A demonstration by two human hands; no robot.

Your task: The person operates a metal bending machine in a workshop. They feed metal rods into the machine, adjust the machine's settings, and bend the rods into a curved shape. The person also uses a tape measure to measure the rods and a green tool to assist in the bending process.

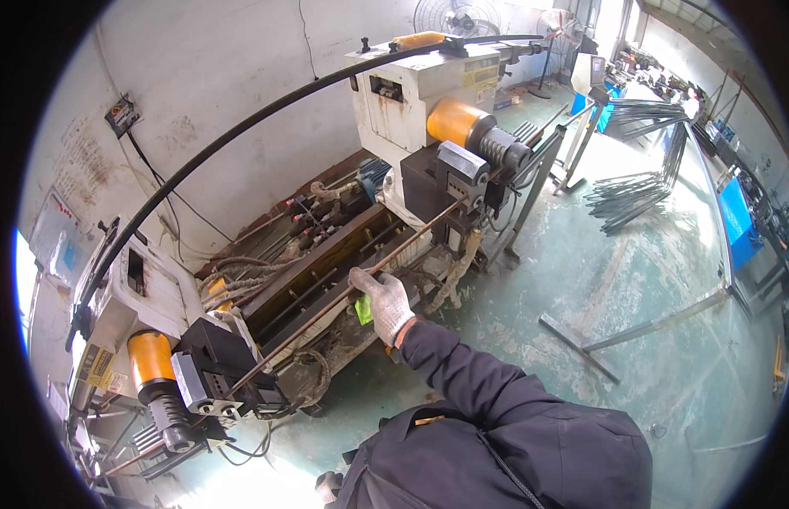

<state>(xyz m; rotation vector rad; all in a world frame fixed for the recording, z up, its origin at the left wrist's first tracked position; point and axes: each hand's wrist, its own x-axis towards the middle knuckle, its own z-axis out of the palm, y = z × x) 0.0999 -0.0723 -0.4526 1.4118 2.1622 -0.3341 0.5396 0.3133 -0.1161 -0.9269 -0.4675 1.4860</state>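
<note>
A long, thin brownish metal rod (301,329) slants across the machine, running between its left head (204,382) and its right head (467,174). Near the middle of its length, my right hand (383,304), in a whitish knit glove, is closed around the rod. Bright green material (363,310) shows beside that glove. Only a bit of my gloved left hand (329,486) appears at the lower edge, next to my dark jacket; its fingers are too hidden to read. Each machine head carries an orange cylinder (456,123) and a coiled spring.
Behind the rod lies the machine's long bed (327,276), with hoses and fittings beyond. A curved black bar (267,110) arches over both heads. To the right are a metal rack (649,318) and bundles of dark rods (628,199). A fan (456,17) stands by the wall.
</note>
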